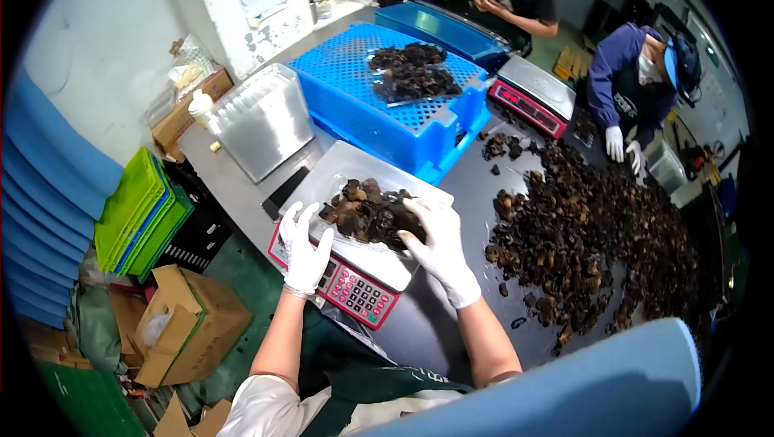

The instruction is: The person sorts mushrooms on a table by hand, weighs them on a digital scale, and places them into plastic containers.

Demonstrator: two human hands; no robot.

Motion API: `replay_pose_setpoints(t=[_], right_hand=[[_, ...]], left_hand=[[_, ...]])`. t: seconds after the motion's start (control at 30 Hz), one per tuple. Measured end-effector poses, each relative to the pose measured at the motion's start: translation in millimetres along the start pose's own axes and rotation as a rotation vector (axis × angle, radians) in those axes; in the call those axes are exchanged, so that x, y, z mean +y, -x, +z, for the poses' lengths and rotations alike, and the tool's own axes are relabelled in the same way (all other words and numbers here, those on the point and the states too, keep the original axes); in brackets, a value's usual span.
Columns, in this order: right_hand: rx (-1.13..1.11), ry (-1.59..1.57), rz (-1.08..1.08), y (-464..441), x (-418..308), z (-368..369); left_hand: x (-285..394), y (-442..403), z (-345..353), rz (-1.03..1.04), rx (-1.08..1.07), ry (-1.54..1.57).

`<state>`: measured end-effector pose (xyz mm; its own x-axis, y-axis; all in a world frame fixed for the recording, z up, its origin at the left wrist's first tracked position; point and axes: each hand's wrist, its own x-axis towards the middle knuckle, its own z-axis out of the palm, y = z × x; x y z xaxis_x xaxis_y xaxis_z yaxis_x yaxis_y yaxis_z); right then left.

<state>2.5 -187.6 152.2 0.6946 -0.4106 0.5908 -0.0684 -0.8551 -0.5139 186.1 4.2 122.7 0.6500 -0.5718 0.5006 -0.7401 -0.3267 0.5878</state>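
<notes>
A red scale (355, 288) with a keypad and a metal plate stands in front of me. On its plate lies a clear tray filled with dark brown mushroom-like pieces (367, 210). My left hand (308, 250), in a white glove, is at the tray's left side, its fingers apart and nothing in them. My right hand (439, 245), also gloved, rests at the tray's right edge, its fingers curved onto the dark pieces there. Whether it grips any piece cannot be made out.
A large heap of dark pieces (580, 235) covers the table's right side. Behind the scale stand a blue crate (371, 126) with filled trays and a clear bin (262, 122). A second scale (532, 98) is further back. Two people stand across the table.
</notes>
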Motion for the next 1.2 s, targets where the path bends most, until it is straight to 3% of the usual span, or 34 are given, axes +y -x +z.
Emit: replay_pose_setpoints(t=[0.13,0.27,0.33,0.4,0.43,0.53,0.67,0.73,0.83,0.97,1.07,1.2], right_hand=[[0.234,0.009,0.195,38,3,-20],[0.267,-0.439,0.798,88,27,-22],[0.147,-0.501,0.904,91,24,-22],[0.016,-0.538,0.938,88,22,-11],[0.045,-0.618,0.924,89,25,3],[0.046,-0.483,0.827,80,33,20],[0.134,-0.643,0.786,69,62,8],[0.097,-0.596,0.712,30,55,-27],[0.184,-0.488,0.527,-12,104,-43],[0.109,-0.456,0.616,-79,141,-74],[0.106,-0.48,0.738,-105,220,-58],[0.221,-0.42,0.704,-134,264,-41]], left_hand=[[-22,-16,-9,-0.019,0.009,-0.015],[-63,-38,-11,-0.155,-0.122,0.252],[-71,-43,-6,-0.102,-0.147,0.218],[-75,-51,1,0.011,-0.288,0.134],[-76,-62,5,-0.078,-0.509,0.047],[-60,-65,15,-0.343,-0.633,0.336],[-51,-80,24,-0.413,-0.649,0.601],[-27,-98,24,-0.427,-0.624,0.727],[-9,-131,50,-0.409,-0.575,0.849],[-6,-173,107,-0.529,-0.518,1.026],[-12,-189,143,-0.579,-0.484,1.117],[-4,-206,162,-0.656,-0.461,1.163]])
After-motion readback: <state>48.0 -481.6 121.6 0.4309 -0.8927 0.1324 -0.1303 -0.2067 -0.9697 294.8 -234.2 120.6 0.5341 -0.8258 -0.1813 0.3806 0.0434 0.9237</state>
